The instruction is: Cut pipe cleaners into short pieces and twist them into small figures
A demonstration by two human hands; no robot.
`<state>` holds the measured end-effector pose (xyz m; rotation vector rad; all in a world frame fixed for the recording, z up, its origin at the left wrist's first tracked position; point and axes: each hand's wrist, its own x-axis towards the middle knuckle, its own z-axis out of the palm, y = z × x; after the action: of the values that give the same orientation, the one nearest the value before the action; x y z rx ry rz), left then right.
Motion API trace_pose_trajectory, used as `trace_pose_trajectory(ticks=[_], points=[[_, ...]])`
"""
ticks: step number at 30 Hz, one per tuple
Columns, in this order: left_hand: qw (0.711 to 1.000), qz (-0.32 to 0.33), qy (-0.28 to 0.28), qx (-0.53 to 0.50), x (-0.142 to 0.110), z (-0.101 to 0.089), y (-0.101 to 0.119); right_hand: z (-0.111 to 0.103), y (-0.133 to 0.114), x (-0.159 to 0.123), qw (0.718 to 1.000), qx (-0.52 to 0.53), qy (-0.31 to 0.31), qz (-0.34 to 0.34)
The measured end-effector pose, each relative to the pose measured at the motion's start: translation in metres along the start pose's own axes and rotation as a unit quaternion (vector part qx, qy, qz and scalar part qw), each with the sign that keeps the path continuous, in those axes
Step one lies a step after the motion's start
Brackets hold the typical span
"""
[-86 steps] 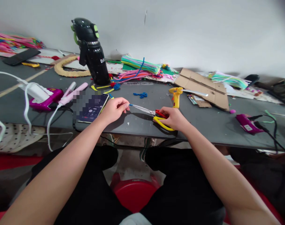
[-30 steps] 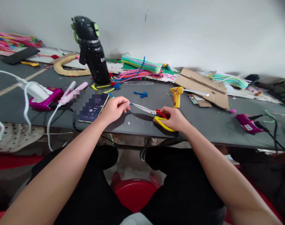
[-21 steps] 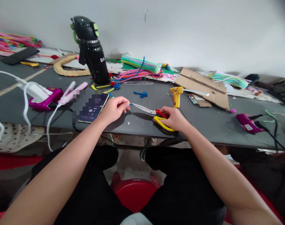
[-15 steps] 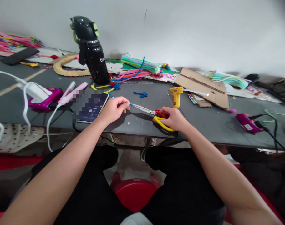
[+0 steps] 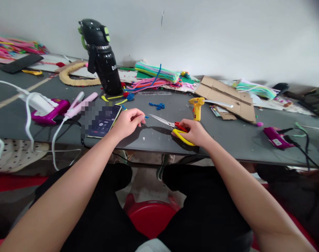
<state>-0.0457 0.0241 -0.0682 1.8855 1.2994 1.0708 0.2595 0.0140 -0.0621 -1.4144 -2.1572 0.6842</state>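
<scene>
The left hand [image 5: 129, 122] pinches a small blue piece [image 5: 146, 117] between thumb and fingers. The right hand [image 5: 196, 133] grips the scissors [image 5: 167, 122], whose tips point to this piece, just beside it. If the left fingertips slip forward, the blades could nick them, I think. The phone [image 5: 103, 122] lies near the left wrist, and the glue gun [image 5: 197, 107] stands behind the right hand, so a wide movement may knock it.

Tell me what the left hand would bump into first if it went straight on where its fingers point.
Probably the scissors: their tips lie just past the blue bit the left hand pinches, though depth is unclear.
</scene>
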Motion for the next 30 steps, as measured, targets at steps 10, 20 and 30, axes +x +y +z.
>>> trace_pose_trajectory(ticks=[10,20,30], points=[[1.000,-0.004,0.013,-0.003,-0.0009,-0.0008,-0.0032,-0.0004,-0.0016,-0.0016,1.000,0.001,-0.009,0.005],[1.000,-0.010,-0.001,-0.009,-0.0012,-0.0007,-0.0026,-0.0013,0.0010,-0.0009,1.000,0.004,-0.021,-0.001],[1.000,-0.020,-0.007,-0.001,-0.0023,-0.0017,-0.0013,-0.0028,0.0012,0.0004,1.000,-0.017,-0.019,-0.012]])
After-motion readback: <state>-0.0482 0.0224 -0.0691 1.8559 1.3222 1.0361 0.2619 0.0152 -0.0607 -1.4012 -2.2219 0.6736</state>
